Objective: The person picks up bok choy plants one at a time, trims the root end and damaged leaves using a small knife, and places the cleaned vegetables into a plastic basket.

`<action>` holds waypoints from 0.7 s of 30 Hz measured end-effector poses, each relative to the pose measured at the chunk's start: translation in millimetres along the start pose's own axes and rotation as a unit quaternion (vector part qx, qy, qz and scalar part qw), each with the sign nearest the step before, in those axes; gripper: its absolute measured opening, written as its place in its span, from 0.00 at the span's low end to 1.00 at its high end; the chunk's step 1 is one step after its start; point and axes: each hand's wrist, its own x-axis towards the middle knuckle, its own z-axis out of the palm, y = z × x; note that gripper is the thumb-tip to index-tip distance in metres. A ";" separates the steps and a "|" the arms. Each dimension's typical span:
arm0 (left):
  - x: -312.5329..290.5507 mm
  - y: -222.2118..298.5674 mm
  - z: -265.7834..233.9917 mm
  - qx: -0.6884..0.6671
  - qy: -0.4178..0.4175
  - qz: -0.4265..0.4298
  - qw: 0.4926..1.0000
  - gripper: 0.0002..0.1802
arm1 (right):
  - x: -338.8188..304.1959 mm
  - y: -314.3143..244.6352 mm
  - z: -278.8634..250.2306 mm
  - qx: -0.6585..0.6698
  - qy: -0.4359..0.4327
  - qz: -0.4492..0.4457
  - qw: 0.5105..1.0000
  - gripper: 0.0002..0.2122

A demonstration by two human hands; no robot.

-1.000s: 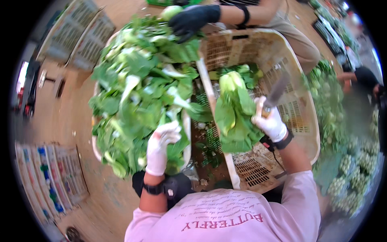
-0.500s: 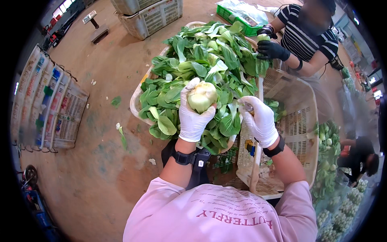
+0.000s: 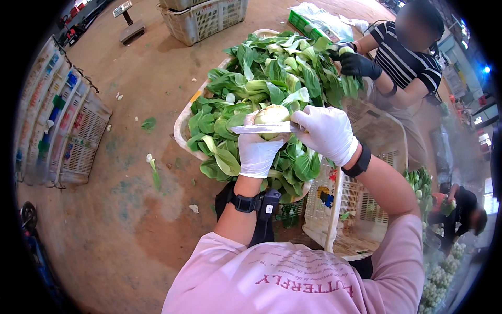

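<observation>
My left hand [image 3: 260,158], in a white glove, is closed around a head of bok choy [image 3: 274,112], its pale cut base facing up. In my white-gloved right hand [image 3: 330,135] is a knife [image 3: 260,128], gripped by the handle. Its blade points left and lies level across the near side of the bok choy base, over the fingers of my left hand. Whether the edge is cutting in, I cannot tell. Beneath both hands is a heap of leafy bok choy [image 3: 256,86] in a white crate [image 3: 180,123].
A second white crate [image 3: 329,220] stands at my right. Across from me, a co-worker's black-gloved hands [image 3: 361,65] hold another bok choy. A green basket [image 3: 303,25] with plastic bags is behind the heap. Stacked crates stand far off [image 3: 209,23] and at left [image 3: 86,125]. Leaf scraps [image 3: 149,123] litter the floor.
My right hand has moved left and up to the bok choy, bringing the knife blade across its base. My left hand still holds the bok choy. The view has shifted slightly.
</observation>
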 end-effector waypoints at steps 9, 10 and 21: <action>-1.8 4.3 5.7 0.125 0.100 0.094 0.983 0.36 | -0.7 43.8 44.2 -0.047 -0.119 0.132 0.983 0.02; -3.7 5.2 4.3 0.134 0.122 0.147 0.972 0.36 | -5.3 71.4 59.4 -0.100 -0.172 0.195 0.961 0.04; 4.0 -11.8 -20.6 -0.481 -0.010 -0.103 0.871 0.29 | -12.7 59.5 24.7 0.569 -0.124 0.362 0.728 0.14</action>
